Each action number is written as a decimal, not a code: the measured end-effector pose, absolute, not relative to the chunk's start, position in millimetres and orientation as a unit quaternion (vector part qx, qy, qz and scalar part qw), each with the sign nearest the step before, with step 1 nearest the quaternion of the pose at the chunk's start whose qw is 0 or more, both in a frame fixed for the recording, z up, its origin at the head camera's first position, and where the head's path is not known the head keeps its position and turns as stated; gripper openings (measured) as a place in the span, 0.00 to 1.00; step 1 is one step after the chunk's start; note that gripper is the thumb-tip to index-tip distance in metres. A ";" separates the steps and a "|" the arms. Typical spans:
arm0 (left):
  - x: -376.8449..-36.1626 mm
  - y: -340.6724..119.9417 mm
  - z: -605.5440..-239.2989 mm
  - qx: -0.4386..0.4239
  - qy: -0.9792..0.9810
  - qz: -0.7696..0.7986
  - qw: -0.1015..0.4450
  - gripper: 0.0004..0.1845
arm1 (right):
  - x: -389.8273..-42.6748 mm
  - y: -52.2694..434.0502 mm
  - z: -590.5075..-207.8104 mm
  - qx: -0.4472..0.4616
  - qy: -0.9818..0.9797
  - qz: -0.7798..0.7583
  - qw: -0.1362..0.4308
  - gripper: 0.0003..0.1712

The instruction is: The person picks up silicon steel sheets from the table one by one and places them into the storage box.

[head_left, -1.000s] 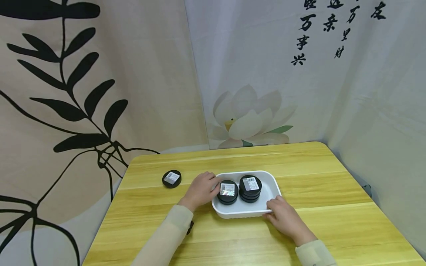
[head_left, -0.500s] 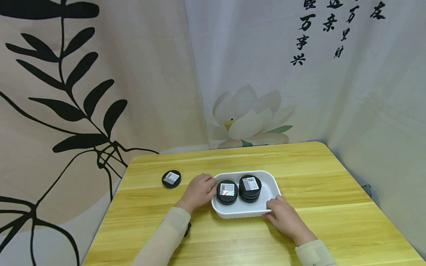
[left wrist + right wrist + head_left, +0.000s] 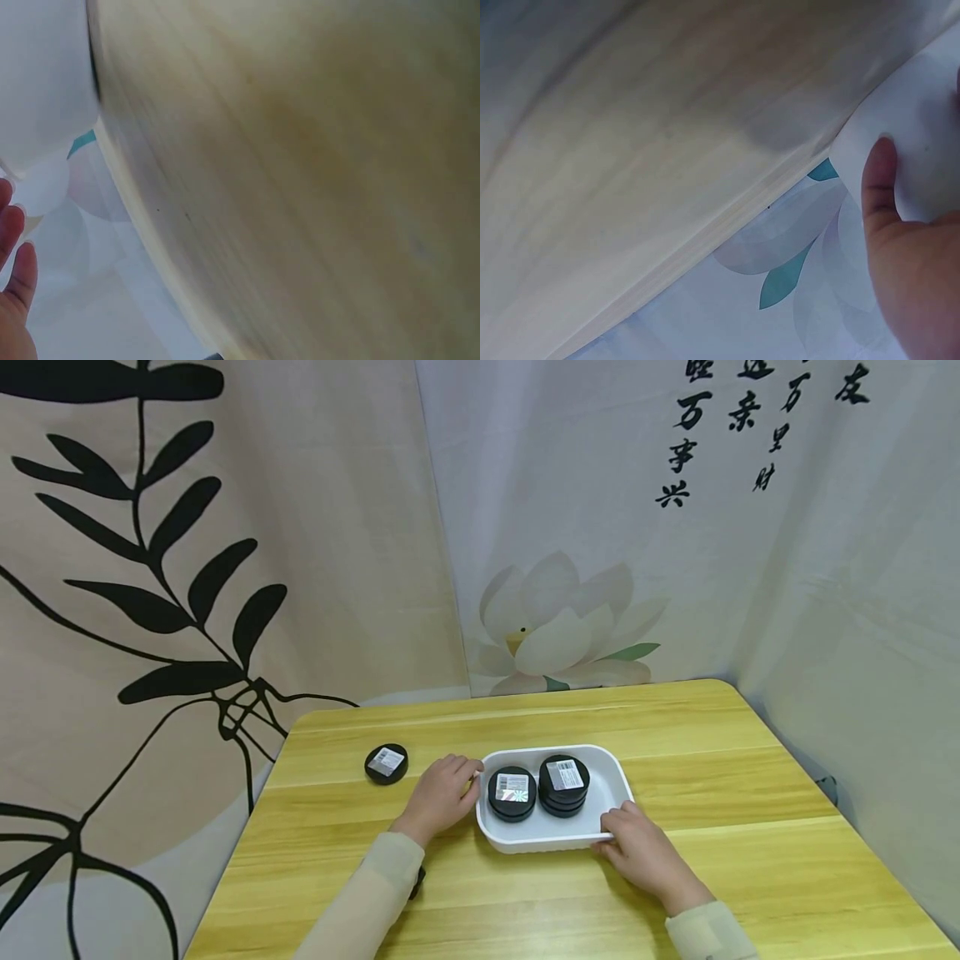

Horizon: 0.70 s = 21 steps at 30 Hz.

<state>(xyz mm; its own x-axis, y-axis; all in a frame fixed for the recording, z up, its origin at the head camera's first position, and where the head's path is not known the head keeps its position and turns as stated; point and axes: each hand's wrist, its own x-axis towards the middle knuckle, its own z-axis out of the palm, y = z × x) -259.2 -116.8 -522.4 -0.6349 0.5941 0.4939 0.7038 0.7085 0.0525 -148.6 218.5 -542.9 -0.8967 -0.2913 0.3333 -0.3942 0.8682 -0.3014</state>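
Note:
A white rectangular tray [image 3: 603, 785] with rounded corners rests on the table and bears two stacks of round black discs with barcode labels, a left stack [image 3: 512, 808] and a right stack [image 3: 562, 800]. At the tray's near right corner, my right hand [image 3: 651, 856] pinches the rim, the thumb [image 3: 881, 176] against the outer wall in the right wrist view. My left hand [image 3: 441, 797] is at the left end of the tray, fingertips close to the rim, fingers loosely bent and holding nothing. In the left wrist view its fingers stand apart from the white wall [image 3: 45, 82].
A single labelled black disc [image 3: 387, 764] lies on the wooden table [image 3: 750, 793], left of the tray and beyond the left hand. Curtains with a plant print, a lotus and writing hang behind the table. A small dark object [image 3: 417, 883] shows beside the left sleeve.
My left hand has drawn back a little to the left, its fingertips moving away from the left stack and over the rim. My right hand and the tray have stayed put.

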 end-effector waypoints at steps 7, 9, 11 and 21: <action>-260.4 -123.0 -526.2 -0.356 -0.895 -0.129 0.237 0.07 | -148.9 218.4 -541.9 0.179 -0.957 0.181 0.140 0.21; -261.0 -124.4 -526.8 -0.353 -0.895 -0.129 0.238 0.07 | -149.3 218.5 -542.0 0.179 -0.957 0.181 0.138 0.21; -261.4 -125.8 -527.0 -0.354 -0.895 -0.130 0.238 0.07 | -149.4 218.5 -542.0 0.179 -0.957 0.182 0.137 0.21; -261.7 -131.7 -526.3 -0.347 -0.901 -0.125 0.230 0.07 | -149.3 218.9 -542.5 0.180 -0.957 0.185 0.132 0.20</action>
